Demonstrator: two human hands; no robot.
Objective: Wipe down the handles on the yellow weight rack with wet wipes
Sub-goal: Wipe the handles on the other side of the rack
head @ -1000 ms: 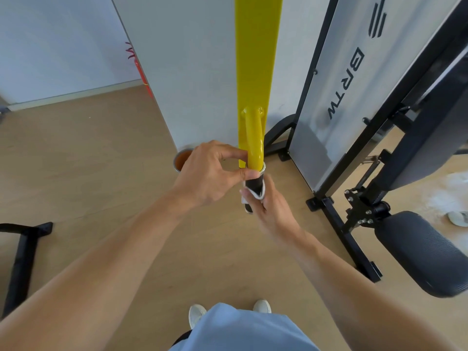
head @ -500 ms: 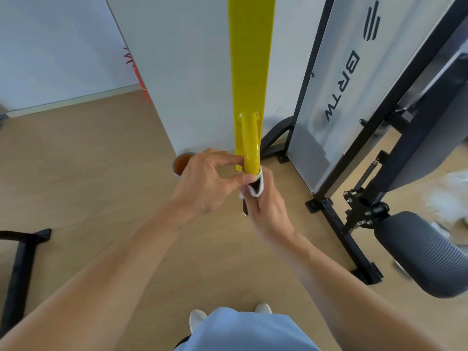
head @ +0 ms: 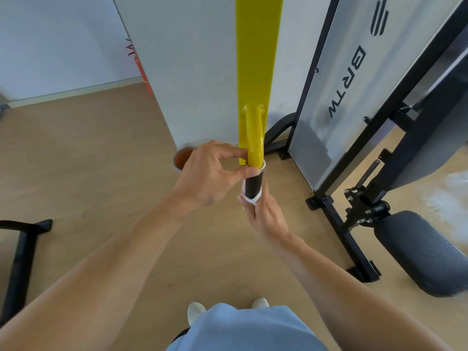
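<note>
Here the left hand (head: 207, 173) pinches the yellow rack's (head: 255, 59) handle (head: 254, 184) at its collar, while the right hand (head: 263, 211) grips a white wet wipe (head: 249, 198) round its black end.

Both forearms reach forward, nearly meeting. The left hand (head: 210, 173) pinches thumb to forefinger; the right hand (head: 266, 214), slightly blurred, seems curled, fingers upward.

A gym room: a yellow rack (head: 255, 59), a black machine frame (head: 336, 211) with a branded panel (head: 354, 79), a padded roller (head: 417, 254), wood floor (head: 88, 160).
</note>
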